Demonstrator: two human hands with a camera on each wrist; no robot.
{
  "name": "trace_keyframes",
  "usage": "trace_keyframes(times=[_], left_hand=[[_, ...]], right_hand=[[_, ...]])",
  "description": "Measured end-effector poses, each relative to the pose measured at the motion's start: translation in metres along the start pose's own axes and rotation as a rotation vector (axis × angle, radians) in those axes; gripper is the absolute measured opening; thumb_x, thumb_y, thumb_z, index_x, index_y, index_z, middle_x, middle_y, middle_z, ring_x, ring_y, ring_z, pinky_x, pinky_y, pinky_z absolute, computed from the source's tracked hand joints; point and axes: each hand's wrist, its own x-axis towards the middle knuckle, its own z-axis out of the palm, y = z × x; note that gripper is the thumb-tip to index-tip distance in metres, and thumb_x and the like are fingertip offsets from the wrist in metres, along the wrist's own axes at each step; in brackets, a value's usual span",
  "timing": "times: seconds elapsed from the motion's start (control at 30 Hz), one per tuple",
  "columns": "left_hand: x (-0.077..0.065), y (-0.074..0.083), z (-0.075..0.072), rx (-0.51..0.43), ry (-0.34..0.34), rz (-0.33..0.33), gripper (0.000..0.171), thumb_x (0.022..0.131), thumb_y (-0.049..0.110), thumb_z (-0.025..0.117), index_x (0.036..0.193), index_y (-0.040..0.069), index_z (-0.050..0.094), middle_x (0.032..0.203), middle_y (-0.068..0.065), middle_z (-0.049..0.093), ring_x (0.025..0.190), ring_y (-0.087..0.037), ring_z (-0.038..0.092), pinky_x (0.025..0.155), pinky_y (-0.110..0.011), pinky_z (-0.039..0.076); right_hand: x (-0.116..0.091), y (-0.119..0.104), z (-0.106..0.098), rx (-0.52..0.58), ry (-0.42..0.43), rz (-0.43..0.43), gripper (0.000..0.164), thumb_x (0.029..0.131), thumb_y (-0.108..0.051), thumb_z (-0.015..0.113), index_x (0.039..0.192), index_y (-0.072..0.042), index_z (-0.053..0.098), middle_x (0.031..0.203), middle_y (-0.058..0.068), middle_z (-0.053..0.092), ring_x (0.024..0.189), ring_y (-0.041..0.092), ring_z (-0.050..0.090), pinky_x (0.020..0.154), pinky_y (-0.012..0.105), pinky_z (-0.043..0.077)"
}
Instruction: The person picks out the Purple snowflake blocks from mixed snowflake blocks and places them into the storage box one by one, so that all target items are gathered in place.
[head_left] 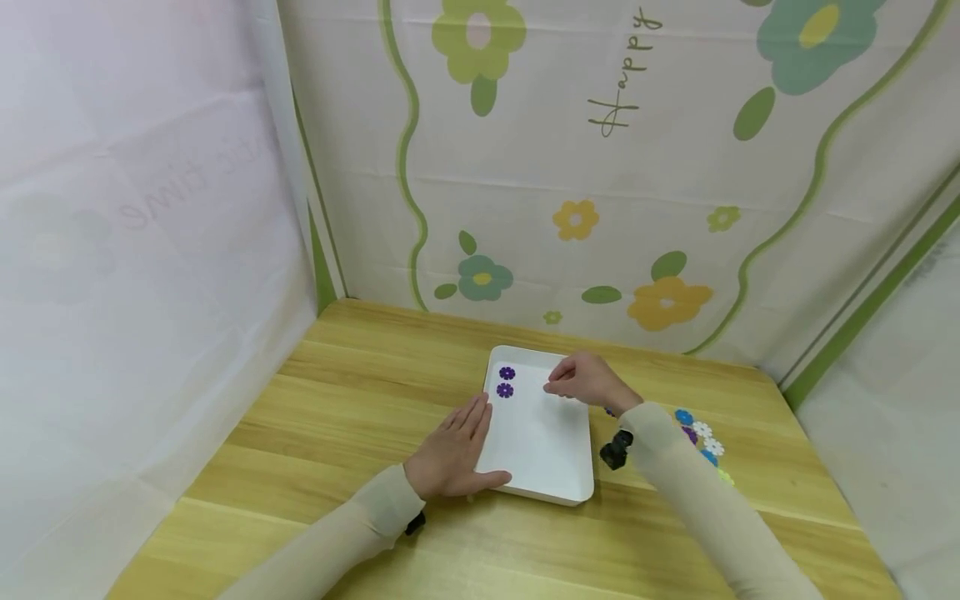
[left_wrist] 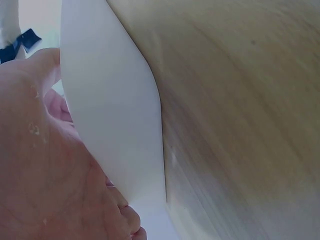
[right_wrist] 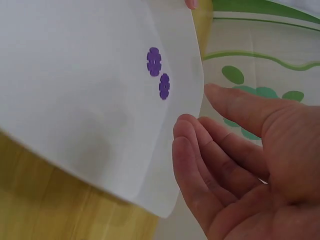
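A shallow white tray lies on the wooden table, with two purple flower-shaped discs at its far left. My left hand rests on the tray's near left corner, fingers straight along the left rim and thumb over the near edge. In the left wrist view that hand lies against the tray's outer wall. My right hand is over the far right part of the tray, its fingers bent. From the right wrist, the thumb and fingertips stand apart with no disc showing between them.
To the right of the tray lies a loose group of blue, white, purple and yellow-green flower discs, partly behind the right sleeve. Another disc shows beside the right wrist. A printed cloth wall borders the table's far edge.
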Motion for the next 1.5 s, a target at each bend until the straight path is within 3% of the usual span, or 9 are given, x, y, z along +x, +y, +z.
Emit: trace_keyframes(times=[0.23,0.63,0.8,1.1,1.5], left_hand=[[-0.001,-0.002,0.000,-0.005,0.000,0.010,0.109,0.099,0.076,0.047,0.166,-0.005,0.019,0.177,-0.022,0.011,0.166,-0.036,0.015,0.133,-0.050,0.025],[-0.001,-0.002,0.003,-0.021,0.009,0.012,0.110,0.099,0.077,0.046,0.166,-0.005,0.019,0.177,-0.022,0.010,0.166,-0.036,0.015,0.133,-0.051,0.026],[-0.002,-0.003,0.003,-0.024,0.016,0.015,0.110,0.098,0.076,0.046,0.166,-0.006,0.020,0.177,-0.022,0.011,0.166,-0.037,0.015,0.132,-0.051,0.026],[-0.001,-0.004,0.003,-0.028,-0.011,0.009,0.109,0.099,0.077,0.045,0.167,-0.004,0.017,0.178,-0.020,0.008,0.166,-0.034,0.012,0.133,-0.051,0.025],[-0.001,-0.004,0.001,-0.021,0.003,0.014,0.109,0.099,0.077,0.044,0.167,-0.003,0.016,0.178,-0.020,0.008,0.166,-0.034,0.013,0.133,-0.050,0.025]], right_hand=[[-0.034,0.024,-0.037,-0.098,-0.006,-0.034,0.020,0.097,-0.023,0.078,0.108,-0.006,0.078,0.104,0.008,0.075,0.089,0.020,0.069,0.076,0.031,0.058],[-0.079,0.088,-0.075,-0.194,-0.033,-0.022,0.029,0.095,-0.018,0.080,0.113,0.004,0.075,0.101,0.011,0.078,0.087,0.018,0.072,0.076,0.040,0.063],[-0.082,0.118,-0.077,-0.211,-0.051,-0.001,0.029,0.096,-0.017,0.079,0.116,0.003,0.074,0.101,0.007,0.078,0.088,0.017,0.072,0.076,0.037,0.063],[-0.078,0.155,-0.057,-0.303,-0.056,-0.084,0.018,0.094,-0.010,0.078,0.111,-0.004,0.075,0.098,0.000,0.076,0.087,0.011,0.070,0.075,0.032,0.063],[-0.068,0.158,-0.059,-0.349,-0.070,-0.139,0.011,0.092,-0.007,0.080,0.103,-0.008,0.079,0.092,-0.001,0.076,0.080,0.008,0.068,0.071,0.026,0.060]])
